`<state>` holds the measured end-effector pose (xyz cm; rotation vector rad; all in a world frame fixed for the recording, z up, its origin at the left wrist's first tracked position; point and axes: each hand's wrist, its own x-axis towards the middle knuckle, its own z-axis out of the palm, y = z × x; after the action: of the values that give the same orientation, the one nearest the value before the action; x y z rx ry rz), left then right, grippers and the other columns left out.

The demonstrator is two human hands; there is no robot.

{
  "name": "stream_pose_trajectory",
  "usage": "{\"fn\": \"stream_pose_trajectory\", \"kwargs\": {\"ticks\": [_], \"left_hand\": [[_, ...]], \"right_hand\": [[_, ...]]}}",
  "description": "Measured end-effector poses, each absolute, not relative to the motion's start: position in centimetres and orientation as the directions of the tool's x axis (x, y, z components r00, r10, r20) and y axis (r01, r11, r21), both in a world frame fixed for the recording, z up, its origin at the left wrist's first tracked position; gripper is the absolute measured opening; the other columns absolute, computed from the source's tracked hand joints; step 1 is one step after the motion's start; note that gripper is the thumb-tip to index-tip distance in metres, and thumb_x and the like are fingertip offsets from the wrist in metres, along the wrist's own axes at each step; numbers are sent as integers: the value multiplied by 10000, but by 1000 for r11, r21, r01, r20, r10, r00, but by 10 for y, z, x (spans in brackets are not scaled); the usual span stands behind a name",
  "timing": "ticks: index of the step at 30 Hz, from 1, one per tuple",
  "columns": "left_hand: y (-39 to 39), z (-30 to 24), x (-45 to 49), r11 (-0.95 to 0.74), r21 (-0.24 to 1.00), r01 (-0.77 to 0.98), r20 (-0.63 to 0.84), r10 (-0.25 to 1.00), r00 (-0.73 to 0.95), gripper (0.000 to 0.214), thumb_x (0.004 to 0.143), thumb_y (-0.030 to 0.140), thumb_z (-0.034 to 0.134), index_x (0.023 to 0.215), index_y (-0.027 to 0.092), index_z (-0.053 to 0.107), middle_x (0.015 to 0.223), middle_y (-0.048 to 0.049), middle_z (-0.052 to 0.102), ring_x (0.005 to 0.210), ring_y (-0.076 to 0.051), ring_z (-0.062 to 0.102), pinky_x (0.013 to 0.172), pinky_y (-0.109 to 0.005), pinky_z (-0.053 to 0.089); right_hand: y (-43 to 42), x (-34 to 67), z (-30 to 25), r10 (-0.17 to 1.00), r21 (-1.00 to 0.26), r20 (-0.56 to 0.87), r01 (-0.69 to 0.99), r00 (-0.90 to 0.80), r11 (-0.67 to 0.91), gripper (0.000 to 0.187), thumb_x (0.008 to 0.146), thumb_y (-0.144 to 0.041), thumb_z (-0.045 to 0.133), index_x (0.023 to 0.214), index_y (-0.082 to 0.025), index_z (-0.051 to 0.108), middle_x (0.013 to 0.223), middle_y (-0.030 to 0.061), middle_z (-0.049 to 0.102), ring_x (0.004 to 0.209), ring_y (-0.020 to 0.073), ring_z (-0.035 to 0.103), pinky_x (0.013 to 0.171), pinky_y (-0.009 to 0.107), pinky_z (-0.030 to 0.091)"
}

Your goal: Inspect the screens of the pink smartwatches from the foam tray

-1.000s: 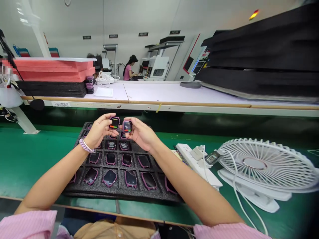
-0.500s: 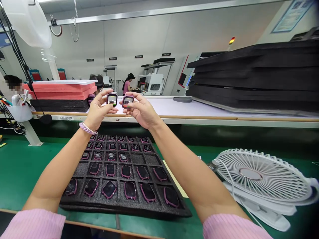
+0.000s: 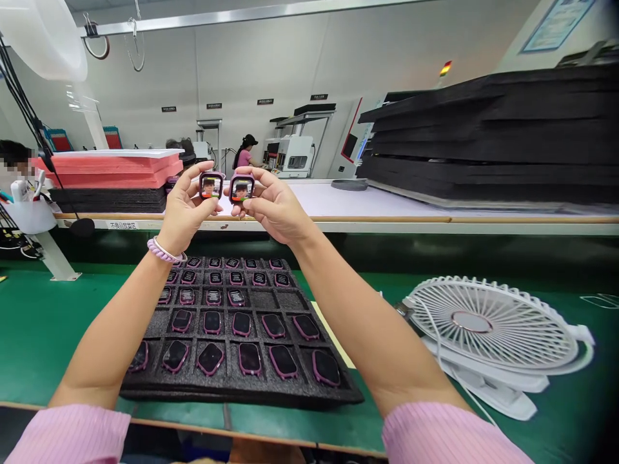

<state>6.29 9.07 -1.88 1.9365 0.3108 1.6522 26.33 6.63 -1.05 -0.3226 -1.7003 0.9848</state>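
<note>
My left hand (image 3: 186, 203) is closed on a smartwatch (image 3: 211, 187) without a strap, thumb at its lower edge. A second smartwatch (image 3: 242, 189) with a purple case is pinched in my right hand (image 3: 273, 203). Both are held up side by side, a small gap between them, screens lit toward me with a camera-like picture. Below my arms lies a black foam tray (image 3: 232, 390) with purple-cased watches in its compartments. Watches in the far rows show white text, while those in the near rows have dark screens. My left forearm hides part of the tray's left side.
A white fan (image 3: 483, 322) lies on the green bench at right. Black foam trays (image 3: 493, 135) are stacked on the shelf (image 3: 309, 209), with pink foam sheets (image 3: 111, 169) at left. A pen holder (image 3: 29, 212) stands far left. Another person (image 3: 245, 154) sits in the background.
The two watches have turned more squarely toward me, and their screens now show a clearer picture. The whole view has shifted slightly. Both hands keep their hold.
</note>
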Motion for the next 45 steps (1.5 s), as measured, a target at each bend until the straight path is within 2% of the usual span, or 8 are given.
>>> {"fn": "stream_pose_trajectory", "kwargs": {"ticks": [4, 8, 13, 19, 25, 32, 38, 45], "left_hand": [[85, -28, 61, -800, 572, -180, 818, 539, 201, 563, 770, 220, 816, 1281, 270, 584, 998, -2, 672, 709, -84, 646, 660, -188, 586], [70, -45, 61, -745, 639, -189, 766, 596, 242, 584, 750, 246, 843, 1272, 255, 582, 1011, -11, 679, 746, -99, 670, 700, -204, 611], [51, -70, 61, -637, 753, -167, 655, 701, 282, 581, 735, 202, 791, 1264, 229, 553, 1021, -12, 679, 699, -86, 683, 716, -211, 624], [46, -92, 62, -543, 829, -133, 557, 785, 271, 537, 729, 208, 761, 1223, 193, 553, 982, -22, 689, 642, -96, 681, 638, -212, 615], [49, -100, 64, -514, 850, -118, 527, 817, 235, 447, 745, 257, 772, 1141, 173, 581, 908, -2, 668, 568, -73, 642, 562, -188, 586], [47, -103, 63, -477, 871, -117, 490, 827, 275, 483, 742, 266, 765, 1175, 178, 570, 959, -18, 691, 619, -116, 708, 620, -228, 633], [45, -104, 63, -459, 883, -97, 466, 840, 278, 428, 782, 276, 724, 1170, 168, 579, 907, -12, 698, 595, -126, 716, 580, -218, 624], [48, -105, 64, -435, 892, -124, 452, 845, 287, 442, 764, 252, 693, 1181, 163, 579, 941, -18, 700, 605, -129, 722, 608, -237, 642]], "right_hand": [[62, 263, -20, 649, -744, 665, -252, -369, 619, 610, 769, -301, 795, 1303, -211, 515, 1053, 25, 633, 797, 165, 676, 774, 301, 582], [55, 262, -41, 664, -761, 647, -268, -373, 591, 594, 766, -256, 745, 1310, -198, 513, 1057, 32, 634, 813, 170, 687, 764, 288, 576], [47, 261, -71, 731, -822, 567, -321, -381, 470, 580, 707, -191, 696, 1264, -198, 533, 993, 14, 660, 765, 160, 683, 714, 275, 563], [45, 259, -97, 781, -858, 500, -334, -374, 390, 525, 750, -252, 756, 1233, -191, 558, 917, -1, 670, 710, 164, 682, 650, 274, 547], [50, 258, -109, 788, -865, 479, -360, -388, 349, 468, 822, -324, 809, 1209, -191, 581, 904, -3, 673, 678, 147, 682, 604, 241, 536], [52, 260, -114, 805, -873, 459, -362, -376, 328, 485, 755, -256, 786, 1196, -193, 594, 897, -14, 681, 671, 150, 681, 626, 253, 554], [52, 260, -117, 825, -880, 450, -326, -343, 344, 481, 798, -387, 839, 1163, -194, 593, 860, -15, 661, 611, 132, 637, 571, 244, 541], [50, 257, -117, 820, -884, 447, -319, -358, 342, 487, 736, -270, 782, 1178, -214, 586, 906, -16, 669, 652, 146, 651, 607, 260, 548]]}}
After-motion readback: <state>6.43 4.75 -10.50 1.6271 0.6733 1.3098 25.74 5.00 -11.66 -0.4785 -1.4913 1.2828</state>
